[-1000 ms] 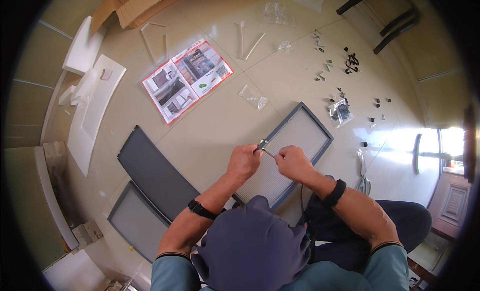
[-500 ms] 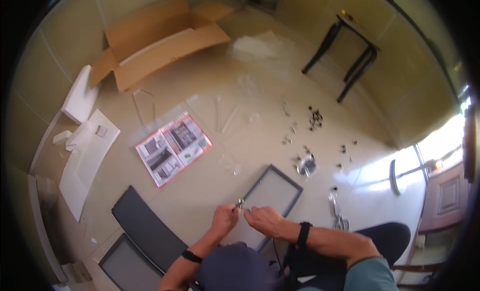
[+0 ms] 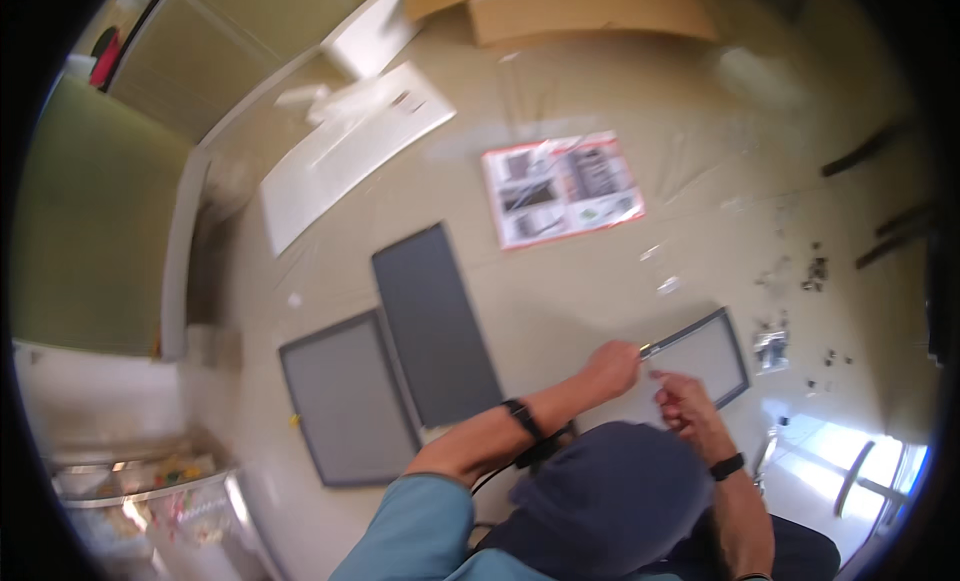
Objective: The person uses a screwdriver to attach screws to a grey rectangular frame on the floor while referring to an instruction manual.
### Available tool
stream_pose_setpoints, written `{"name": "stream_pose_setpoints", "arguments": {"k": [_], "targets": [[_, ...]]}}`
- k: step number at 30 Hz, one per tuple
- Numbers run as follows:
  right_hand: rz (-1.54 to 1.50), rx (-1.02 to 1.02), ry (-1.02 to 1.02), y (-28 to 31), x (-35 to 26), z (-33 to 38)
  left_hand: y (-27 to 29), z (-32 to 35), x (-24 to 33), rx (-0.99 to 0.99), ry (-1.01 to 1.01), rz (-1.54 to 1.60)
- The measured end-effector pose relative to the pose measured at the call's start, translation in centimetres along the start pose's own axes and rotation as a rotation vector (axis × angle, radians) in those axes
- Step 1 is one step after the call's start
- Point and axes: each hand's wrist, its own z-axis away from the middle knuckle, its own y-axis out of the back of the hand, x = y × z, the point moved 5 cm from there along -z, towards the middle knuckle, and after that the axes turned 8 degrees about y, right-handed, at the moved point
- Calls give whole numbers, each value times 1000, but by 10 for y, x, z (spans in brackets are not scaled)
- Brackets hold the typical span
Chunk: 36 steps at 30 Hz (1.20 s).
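Note:
My left hand (image 3: 612, 369) is closed on a small metal piece (image 3: 648, 351) with a yellowish end; its exact kind is too small to make out. It is over a grey panel with a dark frame (image 3: 705, 353). Just to the right, my right hand (image 3: 686, 405) is held with its fingers curled together, apart from the piece. Whether something tiny sits between those fingertips cannot be seen. Part of the framed panel is hidden behind my hands.
Left of me lie a dark grey board (image 3: 437, 326) and another framed panel (image 3: 350, 401). An open picture leaflet (image 3: 565, 189) lies ahead, with white foam (image 3: 355, 146) and a cardboard box (image 3: 590, 13) beyond. Small dark parts (image 3: 815, 271) and a plastic bag (image 3: 771, 351) are at right.
My view has swung left, so the floor items appear farther right and the left framed panel shows fully. My right hand has drawn back slightly from the small piece, which stays in my left.

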Motion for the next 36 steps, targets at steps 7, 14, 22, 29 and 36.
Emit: {"name": "stream_pose_setpoints", "arguments": {"k": [7,14,22,29,36], "targets": [[372,-87,78,-2,47,-41,-6,30,-40,-71,120,-116],[1519,-124,789,-25,21,-34,14,32,-16,-49,272,-63],[1347,-276,777,-19,34,-53,-7,25,-36,-5,163,-94],[-237,-316,-127,-6,46,-38,-8,21,-39,-21,173,-138],[524,-279,22,4,23,-47,-1,17,-27,-45,151,-154]]}}
